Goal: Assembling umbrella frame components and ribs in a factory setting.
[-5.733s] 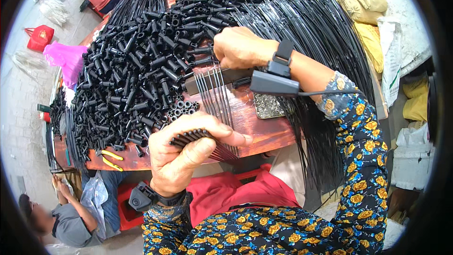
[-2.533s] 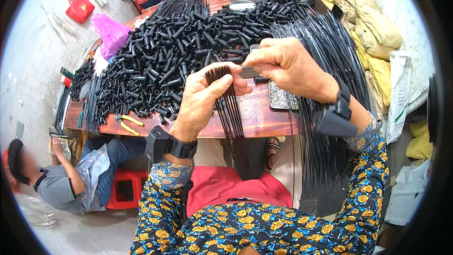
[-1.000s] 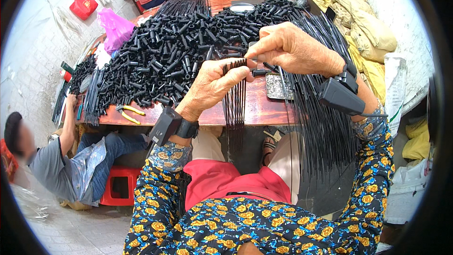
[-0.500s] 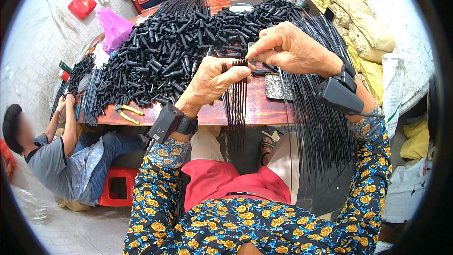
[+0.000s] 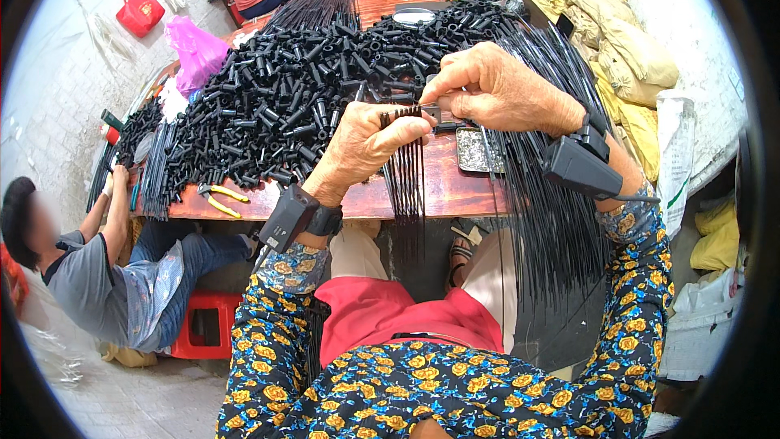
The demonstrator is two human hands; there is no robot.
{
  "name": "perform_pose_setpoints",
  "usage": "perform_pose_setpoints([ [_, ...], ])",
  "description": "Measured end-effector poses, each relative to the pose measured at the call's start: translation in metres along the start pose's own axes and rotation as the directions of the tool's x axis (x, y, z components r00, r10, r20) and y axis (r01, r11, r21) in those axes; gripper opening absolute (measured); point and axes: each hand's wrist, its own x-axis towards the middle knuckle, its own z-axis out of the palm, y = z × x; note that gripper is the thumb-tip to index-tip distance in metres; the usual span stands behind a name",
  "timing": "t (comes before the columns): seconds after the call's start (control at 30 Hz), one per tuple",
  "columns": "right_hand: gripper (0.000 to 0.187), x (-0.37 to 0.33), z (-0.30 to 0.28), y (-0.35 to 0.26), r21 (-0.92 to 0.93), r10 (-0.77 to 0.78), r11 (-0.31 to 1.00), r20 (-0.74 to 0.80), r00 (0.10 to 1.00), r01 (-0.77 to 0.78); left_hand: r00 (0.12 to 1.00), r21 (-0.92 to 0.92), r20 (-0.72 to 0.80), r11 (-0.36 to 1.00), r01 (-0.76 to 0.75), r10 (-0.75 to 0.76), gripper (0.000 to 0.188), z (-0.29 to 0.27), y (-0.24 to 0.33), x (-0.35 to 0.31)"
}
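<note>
Head view: at centre of the frame, the left hand (image 5: 363,143) grips thin black rods (image 5: 405,175) near their upper ends; the right hand (image 5: 502,88) is pinched closed beside these, holding what I cannot tell. Rods seem light, springy, slippery; best held near the tops.

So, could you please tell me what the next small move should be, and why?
Perhaps the left hand should firm its pinch on the black rods a little: it grips them in a row near their tops, their long lower parts hang below it, and the right hand is bent in close to the row's right end.
</note>
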Motion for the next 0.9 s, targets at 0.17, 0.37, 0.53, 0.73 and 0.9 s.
perform_pose_setpoints([
  [0.17, 0.020, 0.002, 0.006, 0.009, -0.023, 0.067, 0.998, 0.027, 0.997, -0.066, 1.000, -0.065, -0.004, 0.998, 0.012, -0.012, 0.024, 0.002, -0.001, 0.000],
  [0.37, 0.023, 0.012, 0.015, -0.007, 0.058, 0.154, 0.988, -0.171, 0.973, -0.146, 0.999, -0.354, 0.018, 0.934, 0.046, -0.043, 0.023, 0.011, 0.007, -0.001],
  [0.53, 0.028, 0.011, 0.014, -0.009, 0.163, 0.148, 0.980, -0.226, 0.963, -0.112, 0.999, -0.441, 0.037, 0.896, 0.048, -0.035, 0.018, 0.011, 0.006, 0.000],
  [0.73, 0.031, -0.016, -0.002, 0.019, 0.049, 0.380, 0.892, 0.457, 0.804, -0.449, 0.999, -0.643, -0.007, 0.765, 0.022, -0.034, 0.014, 0.009, 0.007, 0.001],
  [0.9, 0.053, -0.056, 0.084, 0.065, 0.192, 0.010, 0.980, 0.249, 0.968, -0.059, 0.999, -0.619, 0.032, 0.784, 0.041, -0.027, 0.015, 0.015, 0.011, 0.014],
])
